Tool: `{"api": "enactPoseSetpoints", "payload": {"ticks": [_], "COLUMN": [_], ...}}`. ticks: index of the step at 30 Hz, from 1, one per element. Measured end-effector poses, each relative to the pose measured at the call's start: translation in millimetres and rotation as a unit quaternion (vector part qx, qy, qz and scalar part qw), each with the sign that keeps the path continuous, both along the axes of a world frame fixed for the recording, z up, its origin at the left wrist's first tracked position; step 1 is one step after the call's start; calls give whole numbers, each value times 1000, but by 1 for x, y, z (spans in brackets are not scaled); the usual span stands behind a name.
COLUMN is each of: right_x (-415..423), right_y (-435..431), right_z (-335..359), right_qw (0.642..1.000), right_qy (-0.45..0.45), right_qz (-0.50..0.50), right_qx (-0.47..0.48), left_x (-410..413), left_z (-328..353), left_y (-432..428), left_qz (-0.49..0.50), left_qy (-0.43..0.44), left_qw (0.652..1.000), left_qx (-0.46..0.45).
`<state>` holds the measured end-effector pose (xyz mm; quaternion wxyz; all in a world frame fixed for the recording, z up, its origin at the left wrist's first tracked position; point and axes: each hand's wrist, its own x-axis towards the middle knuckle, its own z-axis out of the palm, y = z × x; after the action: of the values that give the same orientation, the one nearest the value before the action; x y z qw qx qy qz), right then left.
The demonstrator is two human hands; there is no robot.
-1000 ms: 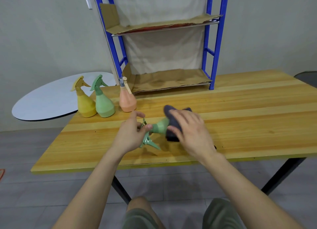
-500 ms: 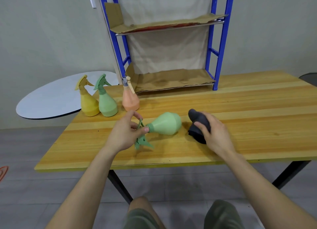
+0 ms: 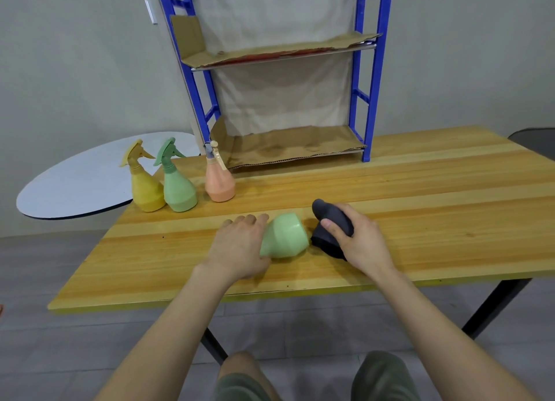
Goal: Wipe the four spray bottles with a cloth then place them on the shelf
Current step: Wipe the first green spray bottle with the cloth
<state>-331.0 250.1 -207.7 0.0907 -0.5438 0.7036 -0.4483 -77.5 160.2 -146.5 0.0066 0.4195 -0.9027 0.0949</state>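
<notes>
A light green spray bottle (image 3: pixel 285 235) lies on its side near the front of the wooden table (image 3: pixel 420 196), its base toward the right. My left hand (image 3: pixel 240 247) covers its neck and trigger end and grips it. My right hand (image 3: pixel 357 235) is shut on a dark grey cloth (image 3: pixel 327 220), just right of the bottle's base. A yellow bottle (image 3: pixel 145 184), a green bottle (image 3: pixel 177 181) and an orange bottle (image 3: pixel 219 178) stand upright at the back left of the table. The blue shelf (image 3: pixel 372 100) stands at the back, its cardboard-lined boards bare.
A round white tabletop (image 3: pixel 75 184) sits left of the wooden table, behind the standing bottles. A dark chair edge (image 3: pixel 537 139) shows at the far right. My knees are below the table's front edge.
My left hand has slid from the trigger onto the bottle's neck. The bottle has turned so its base faces right. My right hand came off the bottle with the cloth and moved right.
</notes>
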Motion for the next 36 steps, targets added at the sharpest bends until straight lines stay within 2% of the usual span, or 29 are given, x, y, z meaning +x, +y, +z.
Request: {"api": "enactPoseSetpoints", "payload": {"ticks": [4, 9, 11, 13, 16, 20, 22, 24, 26, 28, 33, 36], "right_x": [0, -3, -2, 5, 31, 70, 77, 71, 65, 71, 105, 86], "right_y": [1, 10, 16, 24, 33, 20, 3, -16, -17, -2, 17, 9], "right_z": [-1, -1, 2, 11, 33, 55, 62, 65, 60, 50, 46, 53], "right_qw": [1000, 996, 999, 1000, 993, 983, 988, 996, 999, 999, 991, 992], "right_qy": [7, 53, 29, -7, -38, 13, -1, -37, -38, -32, -29, -37], "right_qz": [16, 43, 19, -5, 32, 122, 94, 37, 5, 30, 98, 45], "right_qx": [14, 63, 40, -23, -104, -134, -125, -76, -29, -16, -87, -113], "left_x": [-16, -10, 0, 10, 15, 15, 15, 17, 22, 29, 23, 29], "left_z": [-2, -3, -4, -4, -7, -16, -20, -21, -20, -18, -17, -15], "left_y": [0, -4, -6, -5, -2, 10, 16, 21, 19, 16, 16, 14], "left_qz": [-29, -38, -30, -12, 9, -20, -50, -59, -30, 5, -8, 3], "left_qy": [22, 71, 140, 237, 335, 371, 374, 361, 379, 399, 432, 452], "left_qw": [999, 997, 990, 971, 941, 928, 925, 929, 924, 917, 902, 892], "left_qx": [23, -8, 5, 28, 47, -2, -36, -51, -42, -23, -5, 7]}}
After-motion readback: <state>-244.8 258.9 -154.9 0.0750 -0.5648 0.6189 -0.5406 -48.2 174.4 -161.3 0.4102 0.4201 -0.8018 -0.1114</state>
